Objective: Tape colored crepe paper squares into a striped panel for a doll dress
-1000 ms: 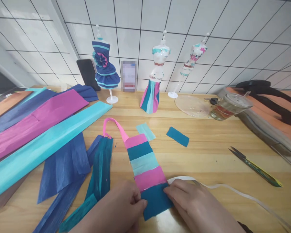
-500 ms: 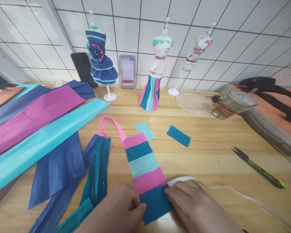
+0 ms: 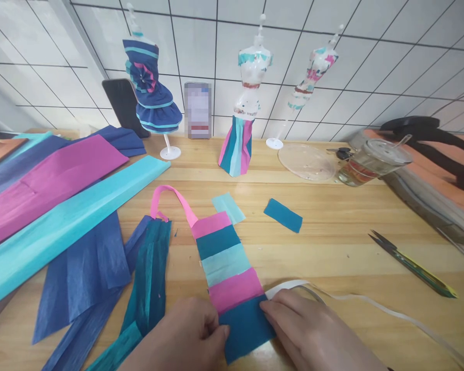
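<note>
A striped crepe paper panel [image 3: 226, 264] in pink, teal and light aqua bands lies flat on the table, slanting toward me. My left hand [image 3: 195, 330] is closed at the left edge of its lowest teal band, thumb on the paper. On the opposite edge, my right hand [image 3: 303, 327] has its fingers pressed together, gripping or pressing the corner; its fingertips are partly hidden. A narrow white tape [image 3: 371, 299] comes out from under the right hand and trails to the right. Two small cut pieces, a light aqua rectangle [image 3: 232, 208] and a teal rectangle [image 3: 283, 215], lie beyond the panel.
Crepe paper sheets [image 3: 54, 201] and a teal strip [image 3: 149, 278] cover the left side. Thread snips [image 3: 412, 264] lie at right. Along the tiled wall stand a blue-dressed mannequin [image 3: 154, 93], a mannequin with striped skirt [image 3: 235, 147], another mannequin [image 3: 311, 77], phones and a lidded cup [image 3: 371, 162].
The view has shifted slightly, so most things sit a little further left. Both hands keep their places at the edges of the teal band.
</note>
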A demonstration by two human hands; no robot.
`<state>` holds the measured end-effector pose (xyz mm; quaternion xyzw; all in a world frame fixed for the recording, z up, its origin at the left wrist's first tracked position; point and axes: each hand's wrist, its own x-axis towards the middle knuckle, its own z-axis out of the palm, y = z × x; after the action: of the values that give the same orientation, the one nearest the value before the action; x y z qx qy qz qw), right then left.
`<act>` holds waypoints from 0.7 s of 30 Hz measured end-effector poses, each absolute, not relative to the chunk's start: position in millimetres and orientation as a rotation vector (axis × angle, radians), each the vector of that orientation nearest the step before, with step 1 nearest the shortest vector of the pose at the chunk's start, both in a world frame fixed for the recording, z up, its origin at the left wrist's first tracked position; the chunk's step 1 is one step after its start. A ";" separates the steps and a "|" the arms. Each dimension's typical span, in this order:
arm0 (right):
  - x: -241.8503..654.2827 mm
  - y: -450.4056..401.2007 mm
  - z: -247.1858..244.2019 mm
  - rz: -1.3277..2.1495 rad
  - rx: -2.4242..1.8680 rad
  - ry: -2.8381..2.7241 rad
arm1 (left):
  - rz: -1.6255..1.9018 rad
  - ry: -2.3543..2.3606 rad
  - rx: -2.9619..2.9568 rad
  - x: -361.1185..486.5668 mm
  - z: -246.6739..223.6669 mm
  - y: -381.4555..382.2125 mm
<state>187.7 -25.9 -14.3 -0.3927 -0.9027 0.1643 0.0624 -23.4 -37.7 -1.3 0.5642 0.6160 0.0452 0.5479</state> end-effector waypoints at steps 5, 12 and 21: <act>188.4 -25.2 -13.8 0.547 -1.176 -2.754 | 0.175 1.431 1.260 -26.3 -8.5 -38.8; 189.4 -24.6 -15.4 0.563 -1.181 -2.783 | 0.075 1.567 1.338 -19.1 1.3 -37.6; 186.8 -24.5 -12.5 0.555 -1.193 -2.751 | -0.053 1.558 1.359 -15.4 4.3 -35.8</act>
<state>186.8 -24.5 -12.5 -0.3909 -0.9011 0.1820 0.0461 -15.4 -35.8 4.3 0.5649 0.6473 -0.0219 0.5113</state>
